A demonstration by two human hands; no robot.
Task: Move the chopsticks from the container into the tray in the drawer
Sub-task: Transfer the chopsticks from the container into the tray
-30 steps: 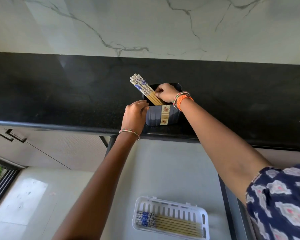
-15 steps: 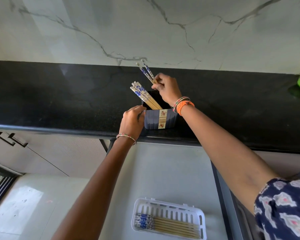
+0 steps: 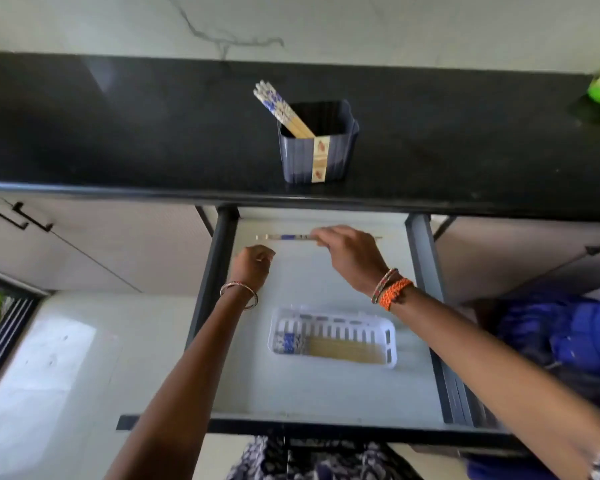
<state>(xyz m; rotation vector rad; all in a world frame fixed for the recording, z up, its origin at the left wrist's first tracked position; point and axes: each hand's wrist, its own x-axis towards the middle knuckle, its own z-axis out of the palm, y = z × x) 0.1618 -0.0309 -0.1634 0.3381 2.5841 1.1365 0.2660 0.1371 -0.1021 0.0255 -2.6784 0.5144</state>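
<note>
- Head view, the hands: the right hand (image 3: 352,256) is over the back of the open drawer (image 3: 326,393), its grip pinched on a pair of chopsticks (image 3: 284,237) held level and crosswise. Held flat like that, they already lie the same way as the ones in the tray, so I judge they only need lowering and letting go.
- The left hand (image 3: 253,263) hovers just beside and below the patterned ends of the held pair, fingers curled loosely with nothing in them. It looks placed to steady or square up the free ends, though that is a guess.
- Head view, the drawer: the white slotted tray (image 3: 390,337) sits on the drawer floor nearer the person, well apart from the hands. Several chopsticks (image 3: 343,349) lie in it side by side, patterned ends to the left, which keeps the row tidy and leaves space along the far wall of the tray.
- Head view, the worktop: the dark blue container (image 3: 333,157) stands near the front edge of the black worktop (image 3: 118,133), right above the drawer, so the carry is short. A bundle of chopsticks (image 3: 281,110) leans out of its left corner, so the task is partway done.
</note>
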